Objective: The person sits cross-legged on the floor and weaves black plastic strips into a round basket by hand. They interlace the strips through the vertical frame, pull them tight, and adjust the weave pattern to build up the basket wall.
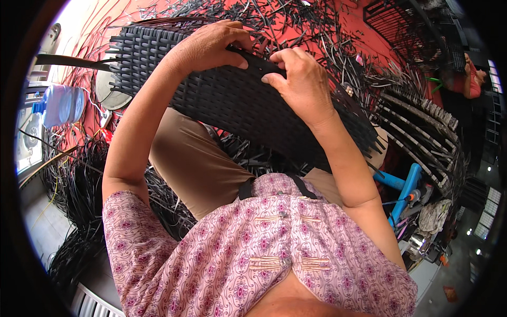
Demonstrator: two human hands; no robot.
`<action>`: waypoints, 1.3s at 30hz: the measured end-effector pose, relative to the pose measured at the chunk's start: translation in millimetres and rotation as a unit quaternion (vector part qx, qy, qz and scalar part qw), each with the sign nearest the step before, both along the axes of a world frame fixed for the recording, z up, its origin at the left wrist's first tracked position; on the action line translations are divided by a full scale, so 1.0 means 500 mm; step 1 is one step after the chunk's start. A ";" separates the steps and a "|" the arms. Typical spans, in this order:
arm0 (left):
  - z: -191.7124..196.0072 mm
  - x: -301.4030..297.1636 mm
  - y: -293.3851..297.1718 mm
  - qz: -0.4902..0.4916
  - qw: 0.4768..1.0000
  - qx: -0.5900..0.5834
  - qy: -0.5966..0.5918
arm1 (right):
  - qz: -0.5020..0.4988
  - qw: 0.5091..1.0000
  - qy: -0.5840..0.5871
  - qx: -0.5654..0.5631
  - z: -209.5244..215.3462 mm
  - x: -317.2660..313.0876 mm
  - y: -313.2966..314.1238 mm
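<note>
A long black woven panel (237, 100) of flat strips lies slanted across my lap, with loose strip ends sticking out at its left and right ends. My left hand (214, 47) is closed on its far edge, fingers curled over the rim and thumb toward me. Just to the right, my right hand (303, 82) also grips the far edge, its thumb against the weave and its fingers bent over. Whether either hand pinches a single strip is hidden by the fingers.
Cut black strips (285, 21) litter the red floor (380, 42). Bundled strips (79, 206) lie at left, near a blue water bottle (63, 104). At right stand a woven frame (417, 134) and a blue stand (406, 190). Another person (471, 82) works at far right.
</note>
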State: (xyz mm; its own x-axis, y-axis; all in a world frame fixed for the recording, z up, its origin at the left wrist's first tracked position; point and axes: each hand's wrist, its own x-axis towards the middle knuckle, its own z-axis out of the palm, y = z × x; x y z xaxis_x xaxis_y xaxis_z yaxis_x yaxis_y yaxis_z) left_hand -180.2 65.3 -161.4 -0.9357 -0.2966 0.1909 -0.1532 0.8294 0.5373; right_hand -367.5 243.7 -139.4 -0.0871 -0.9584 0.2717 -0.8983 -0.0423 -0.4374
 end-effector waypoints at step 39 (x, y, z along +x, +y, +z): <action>-0.015 0.082 -0.076 0.010 0.997 0.071 0.033 | 0.018 1.000 -0.002 0.016 -0.013 0.098 -0.133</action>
State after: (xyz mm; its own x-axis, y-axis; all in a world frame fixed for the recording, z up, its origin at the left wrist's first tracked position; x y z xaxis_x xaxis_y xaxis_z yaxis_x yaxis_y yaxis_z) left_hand -139.4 27.3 -169.1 -0.9160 -0.3439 0.2064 -0.1300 0.7413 0.6585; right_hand -318.7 177.3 -146.0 -0.0534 -0.9690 0.2413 -0.8943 -0.0611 -0.4434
